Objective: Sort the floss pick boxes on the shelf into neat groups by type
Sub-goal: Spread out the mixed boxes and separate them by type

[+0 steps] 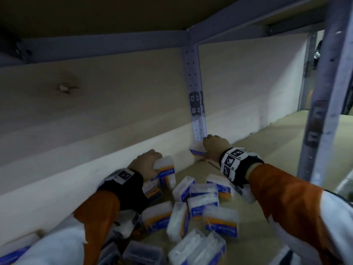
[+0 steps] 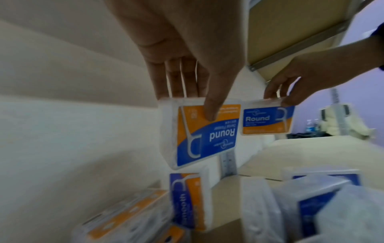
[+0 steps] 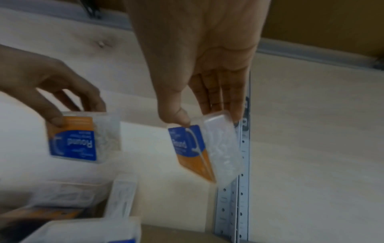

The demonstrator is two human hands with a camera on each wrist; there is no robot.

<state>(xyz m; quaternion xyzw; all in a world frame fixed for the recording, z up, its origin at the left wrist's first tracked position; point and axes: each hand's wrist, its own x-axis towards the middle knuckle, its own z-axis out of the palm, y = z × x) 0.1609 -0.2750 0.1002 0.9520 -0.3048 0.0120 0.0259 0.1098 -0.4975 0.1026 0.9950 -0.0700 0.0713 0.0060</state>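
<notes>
a loose heap of floss pick boxes (image 1: 198,213) is seen nearest on the shelf (image 1: 267,150). beyond it, a "round" box (image 1: 165,172) is pinched by the left hand (image 1: 147,162); farthest, another "round" box (image 1: 196,151) is gripped by the right hand (image 1: 216,145) beside the perforated upright (image 1: 194,88).

- I've got one "Round" box (image 2: 205,131) up off the shelf in my left hand (image 1: 146,163): clear plastic, orange-and-blue label, printing upside down to me.
- A second "Round" box (image 3: 204,149) sits pinched in my right hand (image 1: 215,145), tilted, right by the perforated upright post (image 1: 194,92) at the back wall.
- A "Smooth" box (image 2: 187,200) stands on end below the left one.
- The loose pile of boxes (image 1: 200,207) lies jumbled on the shelf board (image 1: 271,134), at all angles.
</notes>
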